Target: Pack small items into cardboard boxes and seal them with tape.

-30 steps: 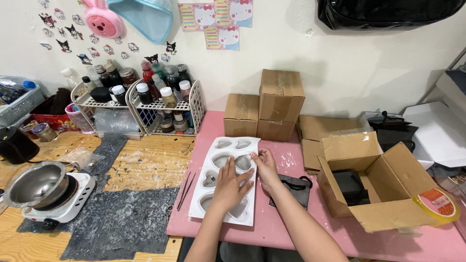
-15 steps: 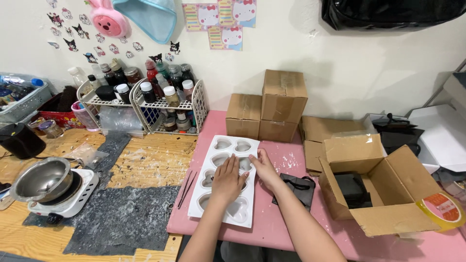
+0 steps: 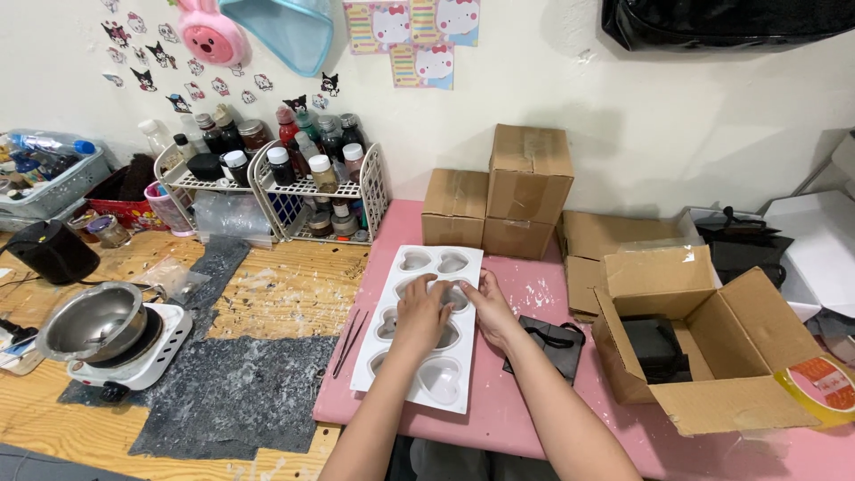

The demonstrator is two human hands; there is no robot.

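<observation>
Both hands press flat on the white heart-cavity mould (image 3: pixel 419 321), holding nothing: the left hand (image 3: pixel 421 313) now covers the middle cavities, having moved from nearer ones, and the right hand (image 3: pixel 488 305) rests at the right edge. The mould lies on the pink surface (image 3: pixel 534 401), two thin sticks (image 3: pixel 350 341) left of it, an open cardboard box (image 3: pixel 712 347) right.

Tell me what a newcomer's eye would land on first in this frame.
Most likely the white mould tray with heart-shaped hollows, lying on the pink mat in the middle, with the left hand and right hand both pressed on it. To the right an open cardboard box stands with a roll of tape at its corner. At far left a steel bowl sits on a small white hotplate.
</observation>
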